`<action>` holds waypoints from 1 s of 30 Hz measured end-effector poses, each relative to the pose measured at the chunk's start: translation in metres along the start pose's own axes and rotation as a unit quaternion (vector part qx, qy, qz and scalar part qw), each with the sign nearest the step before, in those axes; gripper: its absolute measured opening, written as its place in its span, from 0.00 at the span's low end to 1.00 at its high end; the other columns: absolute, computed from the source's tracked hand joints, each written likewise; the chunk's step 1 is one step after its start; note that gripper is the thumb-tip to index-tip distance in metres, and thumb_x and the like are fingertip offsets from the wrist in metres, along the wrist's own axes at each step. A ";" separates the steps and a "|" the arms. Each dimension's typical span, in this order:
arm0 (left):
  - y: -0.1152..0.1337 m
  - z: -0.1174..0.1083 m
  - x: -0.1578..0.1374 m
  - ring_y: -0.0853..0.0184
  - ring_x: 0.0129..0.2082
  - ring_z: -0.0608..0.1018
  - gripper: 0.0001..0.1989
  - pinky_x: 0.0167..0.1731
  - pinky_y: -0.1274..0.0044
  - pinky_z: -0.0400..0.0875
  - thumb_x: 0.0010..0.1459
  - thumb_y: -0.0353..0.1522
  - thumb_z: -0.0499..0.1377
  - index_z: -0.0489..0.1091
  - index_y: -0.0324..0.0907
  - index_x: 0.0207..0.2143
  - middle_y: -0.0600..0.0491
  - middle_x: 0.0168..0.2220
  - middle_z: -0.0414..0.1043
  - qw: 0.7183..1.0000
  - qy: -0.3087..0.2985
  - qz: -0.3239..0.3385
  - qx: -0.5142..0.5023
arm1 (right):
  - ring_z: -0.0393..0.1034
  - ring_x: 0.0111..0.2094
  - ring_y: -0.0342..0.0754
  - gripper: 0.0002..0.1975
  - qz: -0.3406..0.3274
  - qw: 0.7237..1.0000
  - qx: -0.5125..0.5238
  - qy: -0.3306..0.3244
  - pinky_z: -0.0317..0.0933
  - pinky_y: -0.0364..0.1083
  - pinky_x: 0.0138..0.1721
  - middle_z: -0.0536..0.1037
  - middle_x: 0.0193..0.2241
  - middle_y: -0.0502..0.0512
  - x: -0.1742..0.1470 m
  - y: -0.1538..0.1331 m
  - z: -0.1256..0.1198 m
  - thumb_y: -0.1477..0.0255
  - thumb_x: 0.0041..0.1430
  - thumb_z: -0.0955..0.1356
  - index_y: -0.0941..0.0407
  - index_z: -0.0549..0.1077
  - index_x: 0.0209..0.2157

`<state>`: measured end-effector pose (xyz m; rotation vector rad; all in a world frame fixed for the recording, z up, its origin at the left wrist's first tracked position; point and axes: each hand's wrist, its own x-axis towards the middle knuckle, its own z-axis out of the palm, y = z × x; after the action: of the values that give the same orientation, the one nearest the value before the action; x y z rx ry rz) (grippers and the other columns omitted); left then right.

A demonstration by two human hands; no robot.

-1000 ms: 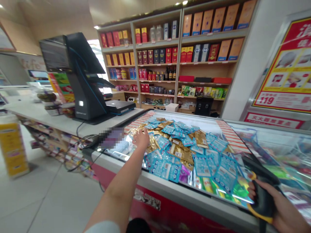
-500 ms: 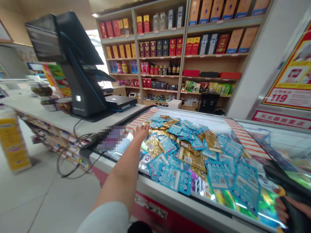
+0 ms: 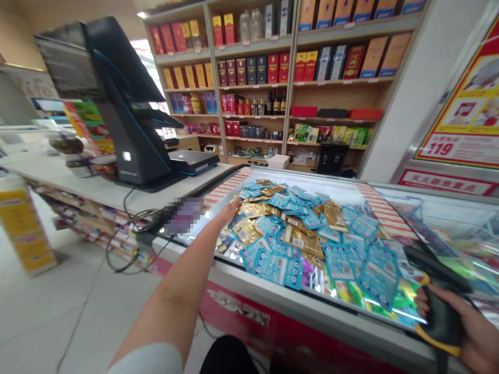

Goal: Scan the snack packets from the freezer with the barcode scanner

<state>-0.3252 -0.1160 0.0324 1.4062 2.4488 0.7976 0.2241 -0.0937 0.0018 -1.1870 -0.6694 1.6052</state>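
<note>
My left hand (image 3: 230, 212) reaches to the left edge of a loose pile of small flat packets on a glass-topped chest. Gold packets (image 3: 259, 210) lie right beside its fingers. The fingers are small and blurred, so I cannot tell whether they grip a packet. Blue packets (image 3: 268, 266) with printed backs spread through the pile and toward the front edge. At the lower right, my right hand (image 3: 473, 327) is wrapped round the handle of a black and yellow barcode scanner (image 3: 444, 317). The scanner's head points left, toward the nearest blue packets.
A black point-of-sale terminal (image 3: 136, 150) stands on the white counter (image 3: 47, 166) to the left, with loose black cables (image 3: 128, 254) hanging below. Brightly coloured goods show through the chest's glass. Shelves of boxed bottles (image 3: 253, 70) line the back, and a yellow box (image 3: 25, 228) stands on the floor.
My left hand has turned, and its fingers look less spread than before. My right hand and the barcode scanner have come further into view from the right. The whole view has shifted slightly.
</note>
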 end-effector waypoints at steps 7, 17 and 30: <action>-0.001 0.002 -0.071 0.60 0.65 0.47 0.31 0.59 0.67 0.47 0.61 0.45 0.43 0.44 0.48 0.65 0.52 0.66 0.42 0.992 -0.025 0.118 0.048 | 0.64 0.19 0.43 0.13 0.026 0.998 -0.024 -0.045 0.64 0.42 0.17 0.69 0.20 0.49 -0.007 -0.005 0.010 0.72 0.38 0.73 0.55 0.69 0.29; 0.064 0.052 -0.111 0.40 0.63 0.39 0.41 0.53 0.45 0.42 0.49 0.57 0.51 0.46 0.59 0.63 0.51 0.67 0.35 0.969 -0.011 0.145 0.200 | 0.65 0.19 0.42 0.13 0.008 0.998 0.005 -0.064 0.65 0.41 0.18 0.71 0.20 0.48 -0.007 -0.003 0.009 0.75 0.40 0.73 0.56 0.70 0.31; 0.109 0.084 -0.093 0.42 0.63 0.42 0.33 0.51 0.42 0.43 0.58 0.53 0.41 0.43 0.56 0.64 0.51 0.66 0.40 0.985 0.045 0.116 0.116 | 0.67 0.20 0.42 0.09 -0.029 0.995 0.015 -0.092 0.64 0.41 0.20 0.72 0.21 0.48 -0.003 -0.001 0.011 0.73 0.47 0.71 0.58 0.70 0.32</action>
<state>-0.1604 -0.1222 0.0142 1.8043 2.5449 0.6499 0.2148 -0.0948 0.0079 -0.9958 -0.7877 1.6834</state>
